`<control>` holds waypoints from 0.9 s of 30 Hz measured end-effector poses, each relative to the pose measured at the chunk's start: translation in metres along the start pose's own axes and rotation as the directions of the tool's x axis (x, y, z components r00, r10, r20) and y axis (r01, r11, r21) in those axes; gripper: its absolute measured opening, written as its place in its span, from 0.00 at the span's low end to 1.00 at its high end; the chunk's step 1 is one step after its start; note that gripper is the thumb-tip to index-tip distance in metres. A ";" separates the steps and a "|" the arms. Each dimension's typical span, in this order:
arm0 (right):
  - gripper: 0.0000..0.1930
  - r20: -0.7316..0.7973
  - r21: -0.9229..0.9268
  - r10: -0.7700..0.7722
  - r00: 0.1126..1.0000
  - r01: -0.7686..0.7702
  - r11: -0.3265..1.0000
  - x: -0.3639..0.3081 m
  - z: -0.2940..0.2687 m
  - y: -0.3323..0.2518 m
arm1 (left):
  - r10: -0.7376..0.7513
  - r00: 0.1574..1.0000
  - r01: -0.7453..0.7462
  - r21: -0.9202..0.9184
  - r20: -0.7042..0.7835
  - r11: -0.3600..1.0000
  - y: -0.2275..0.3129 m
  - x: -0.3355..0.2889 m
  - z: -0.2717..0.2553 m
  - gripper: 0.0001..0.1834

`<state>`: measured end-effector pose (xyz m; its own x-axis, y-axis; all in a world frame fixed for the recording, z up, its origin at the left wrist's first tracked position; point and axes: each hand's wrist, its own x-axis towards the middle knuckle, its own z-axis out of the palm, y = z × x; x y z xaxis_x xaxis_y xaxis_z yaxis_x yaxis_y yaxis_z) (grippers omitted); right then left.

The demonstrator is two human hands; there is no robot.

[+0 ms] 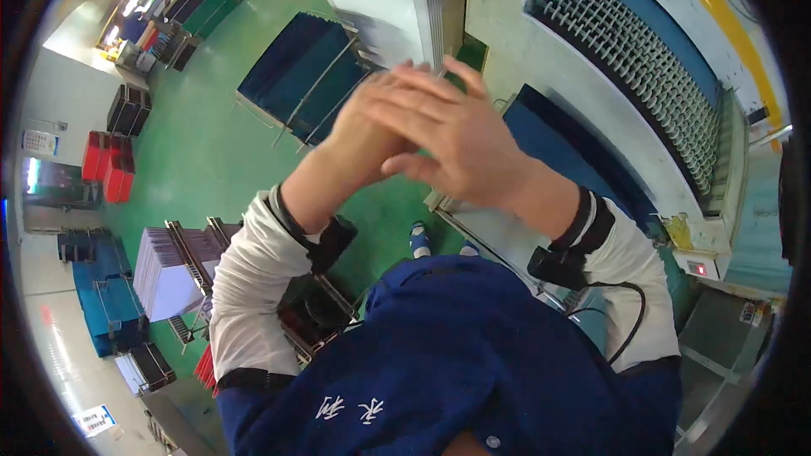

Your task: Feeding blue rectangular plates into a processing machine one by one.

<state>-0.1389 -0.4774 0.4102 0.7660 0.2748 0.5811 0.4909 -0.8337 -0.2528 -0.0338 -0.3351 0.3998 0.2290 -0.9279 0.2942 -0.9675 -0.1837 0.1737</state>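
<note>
My two hands are raised together in front of my chest, with nothing visible in them. My right hand [477, 148] lies across my left hand [355, 135], its fingers stretched out and somewhat blurred. Much of the left hand's fingers is covered by the right; the parts that show look extended rather than curled. Dark bands circle both wrists at the ends of white sleeves, and small black devices [557, 268] are strapped to the forearms.
To the right stands a large machine with rows of rollers [634, 67]. Dark blue panels fill a rack [296, 76] ahead. Stacked pale sheets [165, 270] stand at left, with red bins [108, 167] farther off. A white column [380, 0] rises ahead above the green floor [203, 143].
</note>
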 end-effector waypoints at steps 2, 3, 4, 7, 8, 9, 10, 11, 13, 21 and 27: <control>0.27 -0.007 -0.038 0.079 0.997 -0.079 0.996 -0.015 0.007 0.027 | -0.089 0.994 0.086 0.050 0.062 0.995 -0.001 -0.003 0.017 0.32; 0.26 -0.014 -0.072 0.158 0.987 -0.158 0.985 -0.027 0.009 0.040 | -0.086 0.995 0.083 0.044 0.060 0.996 0.002 -0.004 0.015 0.32; 0.25 0.013 -0.081 0.256 0.967 -0.254 0.964 -0.041 0.007 0.051 | -0.113 0.993 0.111 0.051 0.039 0.993 0.007 -0.004 0.008 0.33; 0.19 0.077 -0.110 0.450 0.890 -0.441 0.891 -0.091 0.001 0.089 | -0.182 0.982 0.186 0.124 -0.040 0.975 0.018 -0.010 -0.018 0.36; 0.18 0.038 -0.114 0.469 0.883 -0.462 0.879 -0.119 0.002 0.107 | -0.180 0.980 0.193 0.180 -0.088 0.965 0.021 -0.009 -0.025 0.37; 0.17 -0.005 -0.117 0.485 0.875 -0.482 0.868 -0.149 0.002 0.125 | -0.200 0.975 0.216 0.193 -0.099 0.957 0.023 -0.008 -0.032 0.37; 0.16 -0.020 -0.169 0.516 0.856 -0.511 0.843 -0.172 0.001 0.134 | -0.194 0.970 0.219 0.174 -0.149 0.960 0.027 -0.010 -0.039 0.39; 0.15 -0.015 -0.174 0.578 0.816 -0.571 0.802 -0.192 -0.003 0.137 | -0.185 0.962 0.217 0.153 -0.202 0.964 0.029 -0.012 -0.044 0.41; 0.15 0.002 -0.182 0.695 0.719 -0.683 0.707 -0.240 -0.006 0.148 | -0.195 0.948 0.238 0.150 -0.253 0.960 0.034 -0.013 -0.054 0.42; 0.17 0.023 -0.263 0.814 0.580 -0.782 0.565 -0.323 -0.003 0.157 | -0.058 0.939 0.113 0.145 -0.338 0.983 0.052 -0.023 -0.072 0.42; 0.15 0.055 -0.246 0.862 0.504 -0.830 0.501 -0.329 0.002 0.155 | -0.031 0.956 0.123 0.304 -0.292 0.945 0.063 -0.034 -0.085 0.27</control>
<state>-0.3144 -0.6958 0.1782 0.8320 -0.5538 0.0326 -0.4919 -0.7636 -0.4183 -0.0938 -0.2878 0.4805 0.2798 -0.7865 0.5506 -0.9184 -0.3865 -0.0853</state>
